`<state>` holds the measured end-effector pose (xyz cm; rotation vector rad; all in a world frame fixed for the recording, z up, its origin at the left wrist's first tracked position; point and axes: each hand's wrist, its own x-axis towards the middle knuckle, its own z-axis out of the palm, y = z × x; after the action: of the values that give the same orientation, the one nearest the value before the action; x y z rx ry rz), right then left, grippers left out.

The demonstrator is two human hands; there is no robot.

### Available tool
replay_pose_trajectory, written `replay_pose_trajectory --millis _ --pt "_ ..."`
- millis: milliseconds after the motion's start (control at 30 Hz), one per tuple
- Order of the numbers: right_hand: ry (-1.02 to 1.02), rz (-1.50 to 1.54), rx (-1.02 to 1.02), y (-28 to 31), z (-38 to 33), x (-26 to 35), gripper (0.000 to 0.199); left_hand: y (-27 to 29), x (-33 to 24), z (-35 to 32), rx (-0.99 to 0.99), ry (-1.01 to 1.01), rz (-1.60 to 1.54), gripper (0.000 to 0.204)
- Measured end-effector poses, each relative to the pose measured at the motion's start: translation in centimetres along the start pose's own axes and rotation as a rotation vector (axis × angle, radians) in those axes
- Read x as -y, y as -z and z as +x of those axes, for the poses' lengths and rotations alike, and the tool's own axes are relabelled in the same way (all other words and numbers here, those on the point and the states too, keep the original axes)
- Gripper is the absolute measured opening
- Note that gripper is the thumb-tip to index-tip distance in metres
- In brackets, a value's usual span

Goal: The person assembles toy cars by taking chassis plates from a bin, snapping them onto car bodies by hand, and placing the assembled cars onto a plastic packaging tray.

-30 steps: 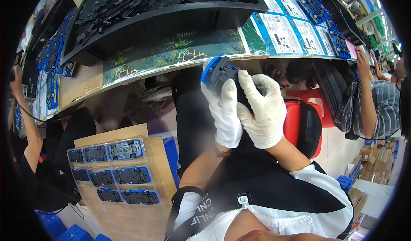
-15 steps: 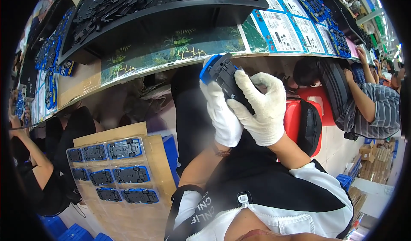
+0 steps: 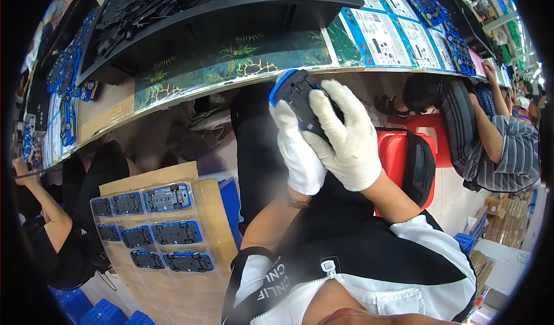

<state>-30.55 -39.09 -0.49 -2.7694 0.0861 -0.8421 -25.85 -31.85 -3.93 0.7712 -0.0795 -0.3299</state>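
Note:
A blue toy car [image 3: 300, 97], its black underside facing up, is gripped in front of my chest in both white-gloved hands. My left hand [image 3: 297, 152] wraps its left and lower side, thumb resting along the edge. From the right, my right hand [image 3: 348, 140] closes on the car, its fingers lying across the underside and covering much of it. The part of the car beneath my palms is hidden. To the lower left, several similar cars [image 3: 176, 232] lie underside up in a clear plastic tray [image 3: 222, 250] on brown cardboard.
Beyond my hands runs the worktable [image 3: 202, 74]. A black bin [image 3: 242, 7] of loose black parts stands on it. Blue toy cars [image 3: 69, 65] sit at the left, with more at the far right near printed sheets [image 3: 381, 42]. A red stool [image 3: 395, 163] is right of me; people sit on both sides.
My right fingers have straightened and shifted up over the car's underside. The black piece that stuck up at the car's far end now lies flatter. My left hand keeps its hold.

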Motion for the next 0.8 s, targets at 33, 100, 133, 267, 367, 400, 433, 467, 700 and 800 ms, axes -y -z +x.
replay_pose_trajectory --millis 33,100,133,267,367,400,433,467,700,800 --pt "-0.003 -0.001 0.000 0.0 0.2 -0.2 0.060 -0.1 -0.1 0.1 0.002 0.028 -0.025 0.057" --pt "0.030 0.023 0.093 0.1 0.6 -0.5 0.063 0.0 -0.1 0.2 0.004 0.113 -0.117 0.058" --pt "0.044 0.055 0.119 0.0 0.7 -0.7 0.059 0.0 -0.2 0.2 0.016 0.112 -0.177 0.060" --pt "0.172 -0.065 0.147 1.0 1.9 -0.9 0.054 -0.4 -0.4 0.6 0.020 0.064 -0.111 0.048" --pt "0.237 -0.036 0.165 0.6 2.6 -2.0 0.052 -0.1 -0.3 1.5 0.005 0.051 -0.118 0.046" --pt "0.228 0.024 0.207 0.9 2.3 -2.4 0.053 0.2 -0.4 1.7 0.018 0.080 -0.125 0.045" --pt "0.226 0.025 0.207 0.9 2.0 -2.6 0.053 0.5 -0.4 1.8 0.031 0.110 -0.133 0.044" --pt "0.147 0.136 0.189 0.7 1.6 -2.8 0.055 0.3 -0.8 1.8 0.031 0.137 -0.137 0.043" --pt "-0.399 0.983 0.046 -0.4 -0.9 -2.7 0.057 0.1 -0.9 1.8 -0.073 0.112 0.001 0.043" --pt "-0.817 1.253 0.170 1.0 -1.1 -2.7 0.066 -0.1 -1.7 1.7 -0.114 0.091 -0.027 0.039"
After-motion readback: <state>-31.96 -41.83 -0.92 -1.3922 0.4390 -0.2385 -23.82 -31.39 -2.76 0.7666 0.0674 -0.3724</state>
